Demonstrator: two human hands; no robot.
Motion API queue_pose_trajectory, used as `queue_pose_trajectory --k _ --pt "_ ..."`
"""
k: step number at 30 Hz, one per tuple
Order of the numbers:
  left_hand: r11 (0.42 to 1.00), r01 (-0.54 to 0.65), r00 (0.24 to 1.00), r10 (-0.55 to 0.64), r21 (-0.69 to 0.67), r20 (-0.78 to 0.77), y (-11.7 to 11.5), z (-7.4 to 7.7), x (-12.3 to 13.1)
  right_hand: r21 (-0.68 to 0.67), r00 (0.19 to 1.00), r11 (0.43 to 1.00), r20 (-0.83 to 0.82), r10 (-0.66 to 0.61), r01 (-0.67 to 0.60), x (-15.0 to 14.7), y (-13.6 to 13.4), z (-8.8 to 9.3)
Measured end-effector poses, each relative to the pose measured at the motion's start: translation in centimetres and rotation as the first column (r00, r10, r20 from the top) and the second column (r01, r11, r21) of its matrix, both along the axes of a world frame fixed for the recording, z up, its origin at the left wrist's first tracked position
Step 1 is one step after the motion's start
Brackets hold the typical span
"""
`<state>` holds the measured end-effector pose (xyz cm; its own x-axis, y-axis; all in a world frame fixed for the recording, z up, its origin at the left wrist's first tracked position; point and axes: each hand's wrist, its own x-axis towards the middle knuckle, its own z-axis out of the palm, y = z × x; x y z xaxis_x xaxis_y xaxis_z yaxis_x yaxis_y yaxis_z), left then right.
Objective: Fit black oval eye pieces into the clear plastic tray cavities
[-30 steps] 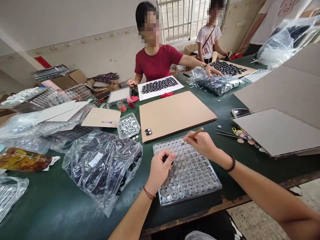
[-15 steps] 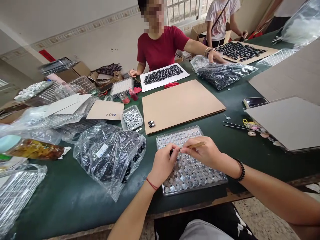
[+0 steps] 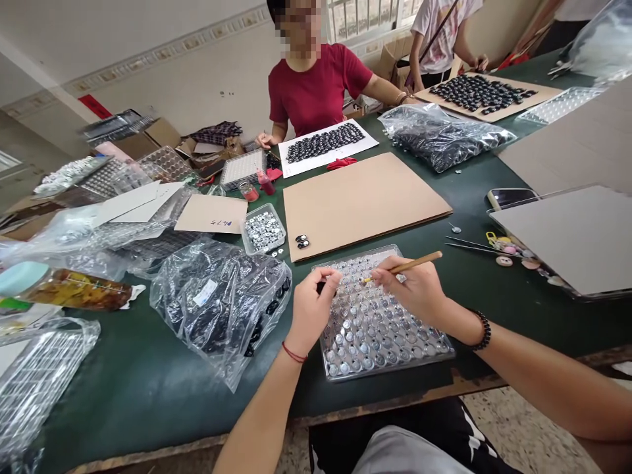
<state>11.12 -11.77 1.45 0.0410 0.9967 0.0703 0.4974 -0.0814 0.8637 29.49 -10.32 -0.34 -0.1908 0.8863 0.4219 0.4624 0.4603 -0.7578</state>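
My left hand (image 3: 315,304) is closed, pinching a small black piece (image 3: 320,287) mostly hidden by the fingers. In my right hand (image 3: 417,293) a thin wooden stick (image 3: 419,261) is gripped like a pen, its yellowish tip pointing down and left over the tray. Both hands hover above a clear plastic tray (image 3: 390,374) filled with rows of small round silvery pieces. Just beyond it lies a brown cardboard sheet (image 3: 365,204), with two shiny black oval pieces (image 3: 301,241) at its near left corner.
Left of the cardboard stands a box of silvery discs (image 3: 264,230). A plastic bag of black pieces (image 3: 222,296) lies left of the tray. Tweezers (image 3: 474,247) and a phone (image 3: 511,197) are at right. A person in red (image 3: 316,92) sits opposite; another stands behind.
My hands have moved apart, the left one leftward with the black piece. The stick has swung to show its length, tip over the tray. The person opposite has drawn an arm back from the bag.
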Motion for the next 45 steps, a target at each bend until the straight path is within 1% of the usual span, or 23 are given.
queue_pose_trajectory --k 3,4,7,10,12,16,19,20,21,23,24,25,26,27,28,29,31,32,34,36,38,41,45 --pt "0.980 0.168 0.981 -0.157 -0.102 0.110 -0.1 -0.3 0.4 -0.054 0.990 0.998 -0.142 0.004 -0.012 -0.1 -0.3 0.3" --pt "0.973 0.199 0.973 -0.181 -0.120 0.144 -0.2 -0.3 0.5 -0.071 0.984 0.997 -0.179 0.017 -0.031 -0.2 -0.5 0.5" --pt "0.977 0.184 0.970 -0.163 -0.106 0.180 -0.2 -0.3 0.5 -0.145 0.951 0.987 -0.308 0.020 -0.068 -0.4 -0.8 0.9" --pt "0.968 0.223 0.965 -0.203 -0.114 0.166 -0.3 -0.3 0.4 -0.199 0.918 0.977 -0.397 -0.012 -0.073 -0.5 -1.0 0.9" --pt "0.959 0.251 0.958 -0.226 -0.131 0.177 -0.6 -0.3 0.7 -0.183 0.926 0.980 -0.379 0.002 -0.077 -0.5 -1.1 0.8" --pt "0.962 0.236 0.953 -0.202 -0.134 0.227 -0.9 -0.2 1.1 -0.120 0.943 0.990 -0.331 0.025 -0.068 -0.3 -1.4 0.5" --pt "0.961 0.222 0.937 -0.163 -0.164 0.310 0.1 0.2 -0.3 -0.118 0.923 0.992 -0.386 0.000 -0.049 -0.1 -1.4 0.7" --pt "0.967 0.188 0.911 -0.107 -0.171 0.399 0.8 0.3 -1.0 -0.114 0.911 0.993 -0.411 -0.010 -0.041 -0.1 -1.4 0.8" --pt "0.973 0.143 0.858 -0.030 -0.181 0.514 1.5 0.3 -1.8 -0.108 0.900 0.994 -0.436 -0.014 -0.036 0.0 -1.3 0.9" --pt "0.979 0.007 0.616 0.157 -0.205 0.772 2.8 0.1 -3.2 -0.095 0.883 0.995 -0.469 -0.013 -0.036 0.0 -1.2 1.0" --pt "0.971 -0.025 0.491 0.221 -0.239 0.843 3.2 -0.2 -3.6 -0.092 0.882 0.995 -0.471 -0.009 -0.039 0.0 -1.2 1.0" --pt "0.958 -0.047 0.398 0.277 -0.282 0.875 3.4 -0.5 -3.7 -0.091 0.884 0.995 -0.467 -0.004 -0.043 -0.1 -1.1 1.0" --pt "0.946 -0.043 0.358 0.316 -0.323 0.879 3.4 -0.8 -3.5 -0.093 0.889 0.995 -0.458 -0.004 -0.043 -0.1 -1.1 0.9" --pt "0.936 -0.023 0.370 0.335 -0.352 0.866 3.1 -1.1 -3.0 -0.098 0.896 0.994 -0.443 -0.007 -0.041 -0.1 -1.0 0.8" --pt "0.933 -0.009 0.428 0.329 -0.360 0.842 2.7 -1.3 -2.4 -0.105 0.905 0.994 -0.425 -0.011 -0.037 -0.1 -1.0 0.7" --pt "0.938 0.009 0.529 0.289 -0.346 0.798 2.1 -1.4 -1.6 -0.111 0.914 0.993 -0.405 -0.014 -0.034 -0.1 -0.9 0.6" --pt "0.953 0.087 0.763 0.124 -0.291 0.635 0.8 -1.4 -0.3 -0.115 0.933 0.993 -0.360 -0.009 -0.035 -0.1 -0.8 0.5" --pt "0.958 0.128 0.850 0.028 -0.258 0.527 0.3 -1.3 0.2 -0.109 0.941 0.993 -0.339 0.001 -0.041 -0.1 -0.8 0.4" --pt "0.964 0.188 0.941 -0.122 -0.188 0.317 -0.4 -1.2 0.8 -0.080 0.952 0.995 -0.304 0.039 -0.067 0.0 -0.8 0.3" --pt "0.975 0.192 0.972 -0.173 -0.115 0.156 -0.7 -1.4 0.9 -0.028 0.964 0.995 -0.253 0.087 -0.097 -0.1 -0.9 0.2" --pt "0.978 0.185 0.981 -0.179 -0.092 0.074 -0.5 -1.9 0.9 0.052 0.980 0.992 -0.156 0.125 -0.118 -0.1 -0.9 0.1" --pt "0.966 0.207 0.976 -0.194 -0.154 0.095 -0.2 -2.4 0.8 0.177 0.987 0.971 0.000 0.163 -0.160 -0.2 -1.0 0.0" --pt "0.958 0.234 0.969 -0.215 -0.169 0.121 -0.1 -2.1 1.0 0.256 0.980 0.947 0.091 0.178 -0.196 -0.3 -1.0 -0.4"
